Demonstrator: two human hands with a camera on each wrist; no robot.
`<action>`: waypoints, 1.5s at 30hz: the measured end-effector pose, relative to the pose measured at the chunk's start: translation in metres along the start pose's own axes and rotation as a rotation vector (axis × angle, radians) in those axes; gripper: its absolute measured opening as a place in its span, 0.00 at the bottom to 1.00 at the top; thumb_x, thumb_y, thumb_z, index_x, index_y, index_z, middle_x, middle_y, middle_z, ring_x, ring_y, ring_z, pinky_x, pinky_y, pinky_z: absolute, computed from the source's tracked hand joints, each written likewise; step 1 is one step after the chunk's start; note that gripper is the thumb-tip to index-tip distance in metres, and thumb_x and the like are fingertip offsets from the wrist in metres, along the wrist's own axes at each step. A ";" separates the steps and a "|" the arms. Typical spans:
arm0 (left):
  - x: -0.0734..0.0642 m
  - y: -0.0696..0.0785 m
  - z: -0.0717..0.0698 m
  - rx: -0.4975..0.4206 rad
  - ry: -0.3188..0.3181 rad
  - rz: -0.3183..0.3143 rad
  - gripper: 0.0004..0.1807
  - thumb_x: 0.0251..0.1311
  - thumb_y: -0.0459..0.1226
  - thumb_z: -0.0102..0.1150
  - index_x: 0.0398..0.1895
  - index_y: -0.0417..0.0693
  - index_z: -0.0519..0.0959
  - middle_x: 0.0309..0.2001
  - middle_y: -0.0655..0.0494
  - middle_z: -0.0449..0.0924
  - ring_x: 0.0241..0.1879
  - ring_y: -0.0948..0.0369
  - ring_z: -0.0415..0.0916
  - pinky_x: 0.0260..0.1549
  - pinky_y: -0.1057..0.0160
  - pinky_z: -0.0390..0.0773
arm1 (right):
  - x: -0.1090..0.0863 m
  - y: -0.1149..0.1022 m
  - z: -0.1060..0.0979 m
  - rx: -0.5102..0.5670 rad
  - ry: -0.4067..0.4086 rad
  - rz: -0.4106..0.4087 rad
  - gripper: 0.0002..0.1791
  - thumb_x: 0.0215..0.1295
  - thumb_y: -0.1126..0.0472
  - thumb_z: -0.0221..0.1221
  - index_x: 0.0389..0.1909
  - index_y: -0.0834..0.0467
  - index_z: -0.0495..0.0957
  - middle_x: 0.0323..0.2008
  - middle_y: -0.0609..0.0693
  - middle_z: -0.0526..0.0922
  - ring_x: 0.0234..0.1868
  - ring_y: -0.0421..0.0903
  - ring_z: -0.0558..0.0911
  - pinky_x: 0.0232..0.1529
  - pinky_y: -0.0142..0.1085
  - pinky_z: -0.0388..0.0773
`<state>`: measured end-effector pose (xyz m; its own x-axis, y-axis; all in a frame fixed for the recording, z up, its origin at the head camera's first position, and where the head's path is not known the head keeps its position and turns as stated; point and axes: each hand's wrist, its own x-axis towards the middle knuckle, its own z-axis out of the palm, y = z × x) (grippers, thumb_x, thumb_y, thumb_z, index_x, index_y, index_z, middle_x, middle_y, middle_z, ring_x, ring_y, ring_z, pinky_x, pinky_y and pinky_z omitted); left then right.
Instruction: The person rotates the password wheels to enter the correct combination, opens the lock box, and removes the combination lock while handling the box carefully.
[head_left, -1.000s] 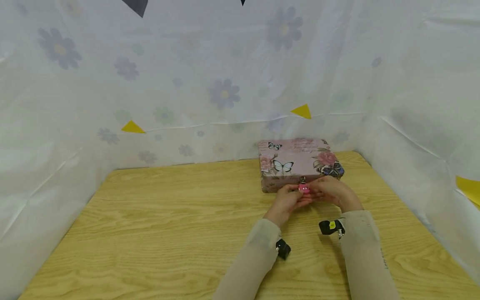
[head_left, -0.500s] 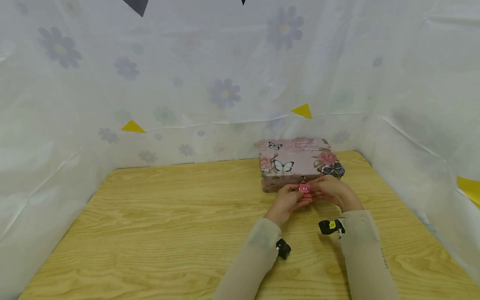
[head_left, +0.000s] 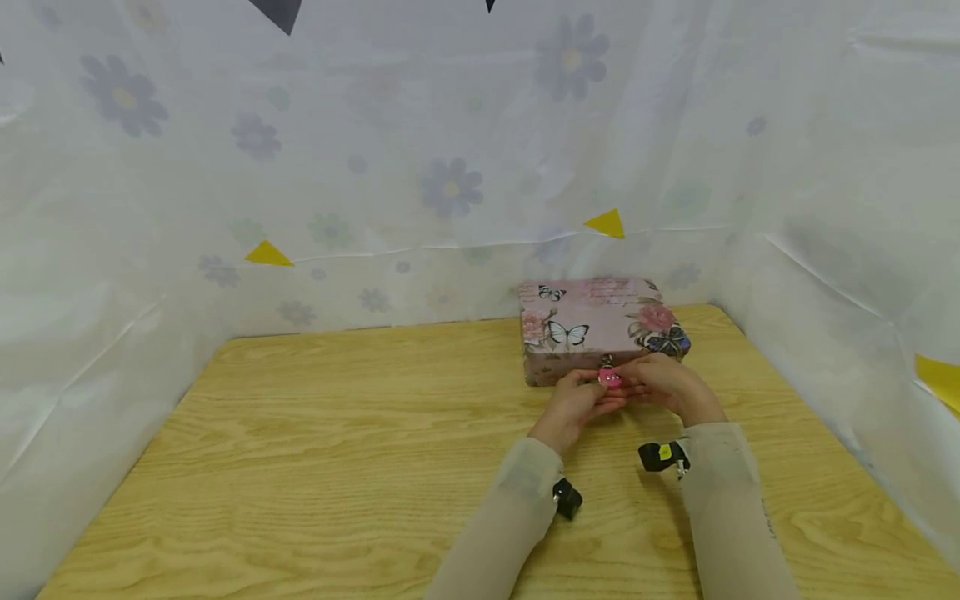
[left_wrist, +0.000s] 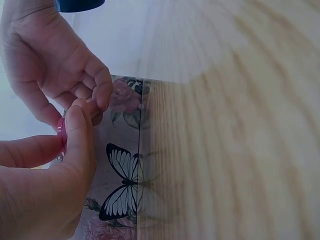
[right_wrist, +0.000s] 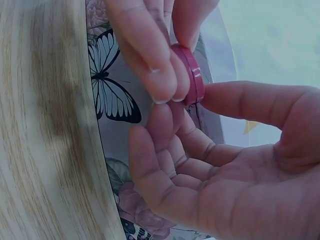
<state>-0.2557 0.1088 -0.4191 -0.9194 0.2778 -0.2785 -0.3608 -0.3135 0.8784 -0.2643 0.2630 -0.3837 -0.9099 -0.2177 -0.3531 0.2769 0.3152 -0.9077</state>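
A pink floral box [head_left: 592,321] with butterflies on its lid lies at the back right of the table. At its front clasp hangs a small pink padlock [head_left: 609,379], its metal shackle showing above. My left hand [head_left: 573,404] pinches the padlock's body between thumb and fingers. From the other side my right hand [head_left: 675,385] holds it too, and its thumb [right_wrist: 250,102] reaches the padlock's edge in the right wrist view. The fingers of both hands meet below the padlock [right_wrist: 192,75] and hide part of it.
The wooden table [head_left: 315,450] spreads out to the left and in front of the box. A white flowered sheet [head_left: 450,125] hangs behind and at both sides, with yellow triangles [head_left: 607,223] on it. Each wrist wears a black camera [head_left: 567,498].
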 end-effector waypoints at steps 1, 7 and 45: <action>0.000 0.000 0.000 0.003 0.000 0.003 0.11 0.65 0.22 0.50 0.49 0.34 0.71 0.35 0.37 0.81 0.39 0.48 0.83 0.41 0.58 0.84 | 0.000 0.000 0.000 0.002 0.001 -0.001 0.24 0.74 0.62 0.45 0.59 0.80 0.64 0.33 0.47 0.82 0.35 0.39 0.82 0.46 0.38 0.81; 0.000 -0.001 0.000 0.002 0.008 0.000 0.11 0.65 0.22 0.50 0.49 0.34 0.71 0.35 0.37 0.81 0.40 0.47 0.83 0.41 0.58 0.84 | -0.001 -0.001 0.000 -0.007 0.009 -0.001 0.24 0.74 0.62 0.45 0.59 0.79 0.65 0.34 0.47 0.82 0.35 0.39 0.82 0.47 0.38 0.81; 0.000 -0.003 0.002 -0.015 0.028 -0.003 0.12 0.63 0.21 0.51 0.48 0.36 0.71 0.33 0.40 0.81 0.39 0.46 0.83 0.40 0.56 0.84 | -0.003 -0.001 -0.004 -0.015 -0.037 -0.008 0.27 0.74 0.62 0.45 0.61 0.82 0.58 0.34 0.47 0.83 0.36 0.39 0.82 0.47 0.39 0.81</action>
<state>-0.2548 0.1113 -0.4212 -0.9224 0.2530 -0.2917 -0.3653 -0.3268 0.8716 -0.2634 0.2666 -0.3810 -0.9001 -0.2538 -0.3540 0.2647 0.3267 -0.9073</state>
